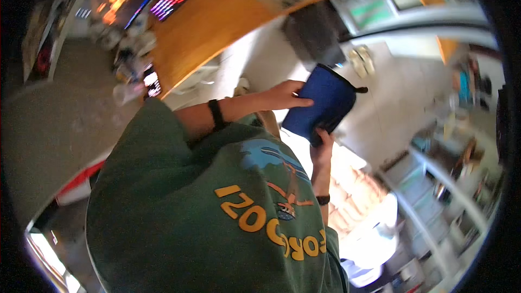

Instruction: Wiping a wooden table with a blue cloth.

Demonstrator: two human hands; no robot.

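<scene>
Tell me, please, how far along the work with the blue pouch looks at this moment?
Done: the blue pouch is off any surface, up in front of the green shirt. In hand: the left hand lies on its upper edge and the right hand grips its lower corner. Left: whether it is open cannot be told; nothing is seen going in or out.

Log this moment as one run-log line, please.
left hand: flat on blue pouch | right hand: grips pouch's lower edge | pouch: held up over green shirt | behind: wooden desk
</scene>
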